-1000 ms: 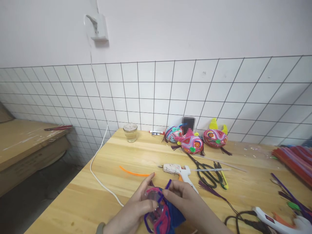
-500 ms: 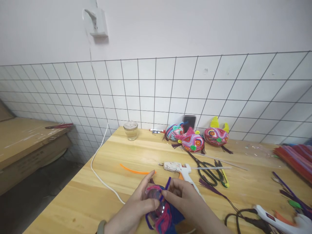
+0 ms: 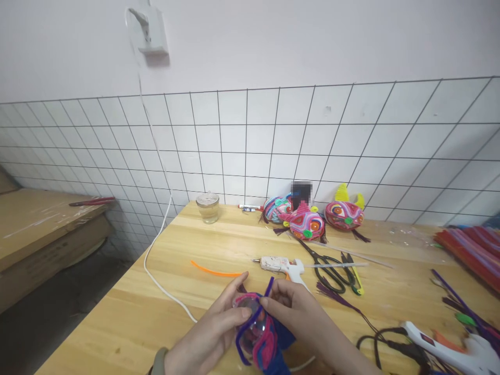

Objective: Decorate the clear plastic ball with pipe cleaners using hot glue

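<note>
My left hand (image 3: 213, 328) is wrapped round the left side of a clear plastic ball (image 3: 258, 329), partly covered with pink and blue pipe cleaners. Its thumb presses on the ball's upper face. With thumb and fingers, my right hand (image 3: 299, 310) pinches a purple pipe cleaner (image 3: 270, 286) at the ball's upper right. This strip runs down across the clear face and curves round its lower left. Beyond my hands lie an orange strip (image 3: 214, 271) and a white glue gun (image 3: 275, 264). The ball's underside is hidden.
Several finished pipe-cleaner fish, including a pink one (image 3: 307, 225), stand by the tiled wall. Black scissors (image 3: 332, 271) and a yellow cutter (image 3: 357, 281) lie to the right. A second glue gun (image 3: 437, 346) is nearer me. A glass jar (image 3: 208, 208) stands at the back left.
The purple pipe cleaner now lies across the ball's clear face. My left thumb has shifted a little up and left. My right hand keeps its pinch, and the view has tilted slightly.
</note>
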A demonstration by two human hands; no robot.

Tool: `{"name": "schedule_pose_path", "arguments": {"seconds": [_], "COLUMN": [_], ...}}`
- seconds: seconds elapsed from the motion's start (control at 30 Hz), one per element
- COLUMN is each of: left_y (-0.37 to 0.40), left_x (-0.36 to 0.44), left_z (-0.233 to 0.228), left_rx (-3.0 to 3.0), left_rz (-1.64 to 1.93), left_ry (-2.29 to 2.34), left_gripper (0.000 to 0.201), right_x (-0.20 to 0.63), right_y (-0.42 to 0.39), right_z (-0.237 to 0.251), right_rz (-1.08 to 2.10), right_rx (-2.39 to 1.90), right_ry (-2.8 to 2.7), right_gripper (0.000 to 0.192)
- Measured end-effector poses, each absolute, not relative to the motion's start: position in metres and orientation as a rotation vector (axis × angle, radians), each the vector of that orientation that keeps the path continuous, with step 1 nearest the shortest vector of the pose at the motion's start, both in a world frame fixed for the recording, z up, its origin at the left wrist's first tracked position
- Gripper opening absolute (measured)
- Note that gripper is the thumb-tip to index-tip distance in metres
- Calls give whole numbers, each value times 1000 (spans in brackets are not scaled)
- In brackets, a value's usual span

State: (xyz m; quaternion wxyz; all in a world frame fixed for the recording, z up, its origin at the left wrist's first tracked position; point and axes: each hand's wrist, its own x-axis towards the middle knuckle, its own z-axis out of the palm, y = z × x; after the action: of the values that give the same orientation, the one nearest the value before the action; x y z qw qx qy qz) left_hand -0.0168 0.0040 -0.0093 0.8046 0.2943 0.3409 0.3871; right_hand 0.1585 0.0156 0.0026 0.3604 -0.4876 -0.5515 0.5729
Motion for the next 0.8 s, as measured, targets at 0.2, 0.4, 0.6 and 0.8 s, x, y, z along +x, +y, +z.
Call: {"name": "schedule_pose_path", "arguments": {"seconds": [0.2,0.4,0.6,0.8], "left_y": [5,6,7,7], "left_x": [-17,-19,-20,-18], "left_z": [-8,-12,-17,-20], "left_rx": [615,649,698,733], "left_rz": [803,803,815,852], "left_ry": [700,688,659,674], "left_gripper": [76,77,89,88], "right_x": [161,163,163,162], "right_y": [17,18,18,17], "right_z": [6,3,3,5], "right_rz": [1465,1456,1456,1447], "right_rx": [-1265,-1282,-1284,-1276], "right_ry": [-1415,-1416,-1414,-1417], "right_gripper": [31,23,21,20]}}
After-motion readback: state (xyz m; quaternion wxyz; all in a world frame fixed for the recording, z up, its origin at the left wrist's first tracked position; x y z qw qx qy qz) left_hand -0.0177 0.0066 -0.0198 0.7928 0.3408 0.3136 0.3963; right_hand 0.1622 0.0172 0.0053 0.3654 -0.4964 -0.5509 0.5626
